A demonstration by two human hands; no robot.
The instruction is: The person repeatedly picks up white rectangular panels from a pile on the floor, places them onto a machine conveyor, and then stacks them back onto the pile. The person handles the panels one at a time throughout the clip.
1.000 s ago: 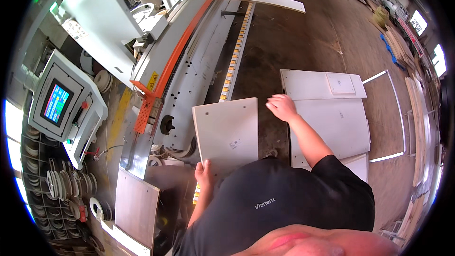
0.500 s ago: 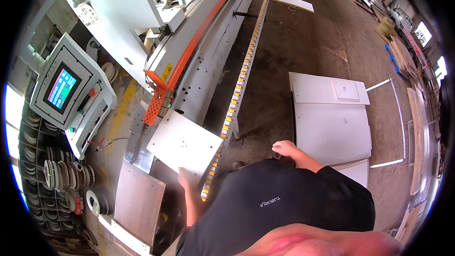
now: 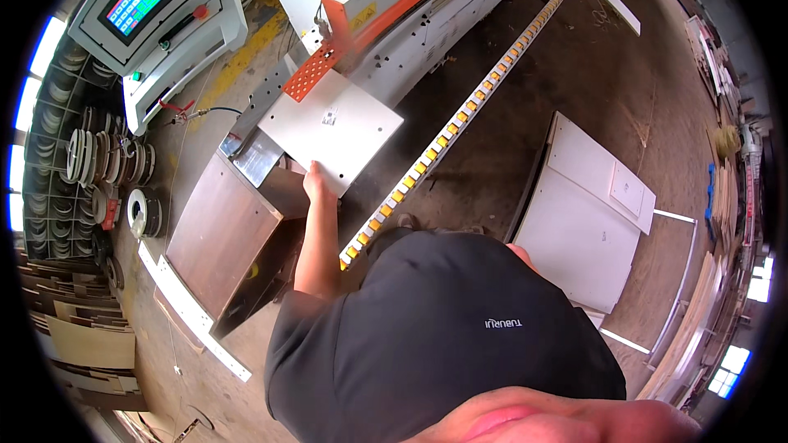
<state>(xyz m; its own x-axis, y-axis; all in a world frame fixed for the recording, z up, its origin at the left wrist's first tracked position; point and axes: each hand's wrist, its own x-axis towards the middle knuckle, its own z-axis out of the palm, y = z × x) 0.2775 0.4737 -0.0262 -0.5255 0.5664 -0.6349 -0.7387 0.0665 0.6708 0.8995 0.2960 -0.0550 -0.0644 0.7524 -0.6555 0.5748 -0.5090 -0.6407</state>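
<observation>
My left hand holds the near edge of a square white panel, its thumb lying on top; the fingers beneath are hidden. The panel has small dark holes near its corners and a little label in its middle. Its far corner lies beneath the perforated orange guard of a long machine. Of my right arm, only a sliver of skin shows past my dark shirt, and its fingers are hidden.
A rail with yellow rollers runs beside the machine. Stacked white panels stand at the right. A brown cabinet is at the left, below a control console with a lit screen. Edging rolls hang farther left.
The white panel has moved up against the orange guard, with my left hand on its near edge. My right hand has drawn back behind my torso. The view has turned.
</observation>
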